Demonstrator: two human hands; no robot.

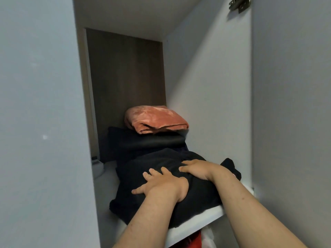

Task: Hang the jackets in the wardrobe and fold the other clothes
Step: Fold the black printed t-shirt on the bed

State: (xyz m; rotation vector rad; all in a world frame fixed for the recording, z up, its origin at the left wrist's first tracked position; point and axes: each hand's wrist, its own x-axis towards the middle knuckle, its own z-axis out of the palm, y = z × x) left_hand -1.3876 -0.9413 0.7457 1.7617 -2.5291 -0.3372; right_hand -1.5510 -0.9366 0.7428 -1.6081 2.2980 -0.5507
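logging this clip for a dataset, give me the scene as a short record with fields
place: inside a wardrobe, on a white shelf
left hand: fingers spread, pressing flat on the black folded garment
right hand: fingers flat on the same garment, further back
behind the garment: dark folded stack with an orange folded cloth on top
below the shelf: something red, mostly hidden
upper right: metal hinge

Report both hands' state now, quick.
Left hand: open, pressing flat on the black folded garment.
Right hand: open, resting on the same garment.
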